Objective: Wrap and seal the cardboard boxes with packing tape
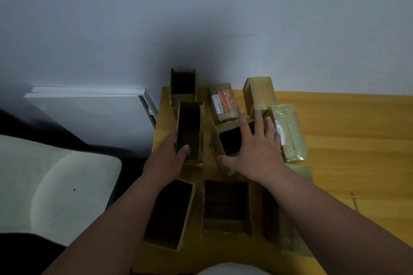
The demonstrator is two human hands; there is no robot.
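While the left hand [173, 155] grips a tall open brown cardboard box [190, 132] — thumb inside — the right hand [254, 147] rests spread-fingered over a smaller open carton [229, 144].

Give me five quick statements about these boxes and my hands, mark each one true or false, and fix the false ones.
1. The left hand grips the wall of a tall open box, thumb inside. True.
2. The right hand holds a roll of packing tape. False: its fingers lie spread over a small open box; no tape roll shows.
3. The box with a red label is closed. True.
4. Every box on the wooden table is sealed. False: several stand open, including the open box by the wall.
5. A taped box with a white label lies right of the right hand. True.
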